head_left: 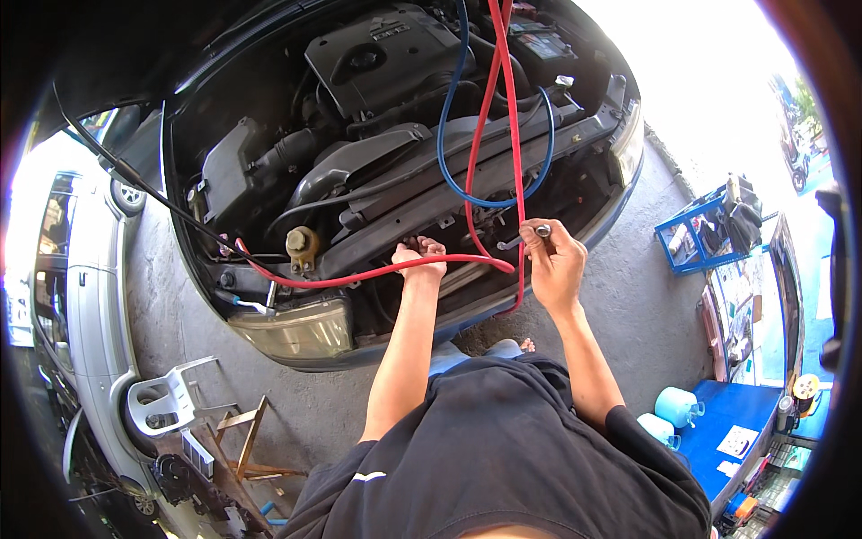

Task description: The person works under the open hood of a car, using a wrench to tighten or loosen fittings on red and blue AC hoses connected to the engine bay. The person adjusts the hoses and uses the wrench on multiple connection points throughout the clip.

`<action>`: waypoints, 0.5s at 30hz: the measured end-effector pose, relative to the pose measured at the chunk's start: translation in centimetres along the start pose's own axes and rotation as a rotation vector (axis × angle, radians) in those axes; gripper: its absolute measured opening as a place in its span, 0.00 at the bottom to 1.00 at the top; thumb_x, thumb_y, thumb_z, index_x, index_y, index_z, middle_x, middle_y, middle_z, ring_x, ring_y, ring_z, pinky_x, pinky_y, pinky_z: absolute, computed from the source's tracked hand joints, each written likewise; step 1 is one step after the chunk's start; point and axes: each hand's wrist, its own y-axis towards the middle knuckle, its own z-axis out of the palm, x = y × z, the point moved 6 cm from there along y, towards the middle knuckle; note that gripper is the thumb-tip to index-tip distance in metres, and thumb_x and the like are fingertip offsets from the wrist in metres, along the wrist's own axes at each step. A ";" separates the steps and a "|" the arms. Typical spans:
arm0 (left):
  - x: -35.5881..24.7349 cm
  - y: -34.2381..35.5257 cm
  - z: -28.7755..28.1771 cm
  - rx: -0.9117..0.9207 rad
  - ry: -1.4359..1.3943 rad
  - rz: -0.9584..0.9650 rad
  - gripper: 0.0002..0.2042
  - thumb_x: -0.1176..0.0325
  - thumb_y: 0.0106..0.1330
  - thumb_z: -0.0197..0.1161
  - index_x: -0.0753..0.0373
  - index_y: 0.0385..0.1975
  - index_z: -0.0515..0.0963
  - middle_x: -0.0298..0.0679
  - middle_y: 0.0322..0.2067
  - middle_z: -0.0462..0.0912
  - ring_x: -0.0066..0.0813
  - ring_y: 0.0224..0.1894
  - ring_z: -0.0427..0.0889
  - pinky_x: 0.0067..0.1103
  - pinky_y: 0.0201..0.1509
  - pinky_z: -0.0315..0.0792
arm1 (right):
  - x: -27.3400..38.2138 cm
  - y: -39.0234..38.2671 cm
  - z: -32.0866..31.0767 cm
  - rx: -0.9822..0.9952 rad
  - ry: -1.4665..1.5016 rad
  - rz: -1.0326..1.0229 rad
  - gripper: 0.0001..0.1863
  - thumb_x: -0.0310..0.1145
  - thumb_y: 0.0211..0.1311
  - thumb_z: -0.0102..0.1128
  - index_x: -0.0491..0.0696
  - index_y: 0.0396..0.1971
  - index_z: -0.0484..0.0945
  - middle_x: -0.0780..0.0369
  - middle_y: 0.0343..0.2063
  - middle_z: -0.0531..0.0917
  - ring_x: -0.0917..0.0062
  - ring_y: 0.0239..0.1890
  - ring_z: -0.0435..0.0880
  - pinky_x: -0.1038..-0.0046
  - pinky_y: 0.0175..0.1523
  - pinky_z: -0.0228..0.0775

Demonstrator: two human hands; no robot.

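Note:
Ahead of me is the open engine bay of a dark car, with a black engine cover (386, 58) at its far side. My left hand (424, 254) reaches to the front crossmember (386, 235); its fingers are curled, and whatever they grip is hidden. In my right hand (557, 265), thumb and fingers close round a metal socket wrench (542, 231), its round end pointing up. A red hose (377, 272) runs across by my left wrist and hangs down beside my right hand. Looped above both hands is a blue hose (441, 135).
A blue-handled tool (241, 303) rests above the left headlight (296, 328). Near it stands a yellowed reservoir (301, 244). A white plastic chair (162, 400) and a silver vehicle (90, 287) are at left. At right are a blue crate (705, 229) and a blue table (709, 449) with light-blue tanks (678, 407).

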 end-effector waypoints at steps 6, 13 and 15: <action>0.2 0.3 0.3 -0.008 -0.067 -0.007 0.18 0.60 0.82 0.38 0.58 0.28 0.69 0.34 0.21 0.73 0.26 0.20 0.71 0.21 0.26 0.68 | 0.4 -0.2 0.2 0.014 -0.014 0.010 0.07 0.29 0.70 0.70 0.40 0.39 0.85 0.64 0.21 0.84 0.85 0.22 0.79 0.79 0.30 0.70; -0.2 0.1 0.2 -0.014 0.027 -0.027 0.18 0.61 0.80 0.38 0.56 0.27 0.69 0.32 0.19 0.71 0.25 0.19 0.70 0.20 0.24 0.65 | 0.6 -0.3 0.0 0.011 -0.012 0.012 0.08 0.29 0.70 0.70 0.39 0.40 0.85 0.64 0.23 0.84 0.86 0.23 0.80 0.80 0.31 0.70; 0.0 -0.2 0.3 -0.067 0.026 -0.018 0.17 0.61 0.79 0.40 0.55 0.25 0.69 0.30 0.19 0.70 0.24 0.19 0.68 0.22 0.23 0.64 | 0.5 -0.4 0.0 0.007 -0.020 0.013 0.08 0.29 0.70 0.70 0.39 0.40 0.85 0.63 0.23 0.85 0.85 0.24 0.80 0.80 0.31 0.70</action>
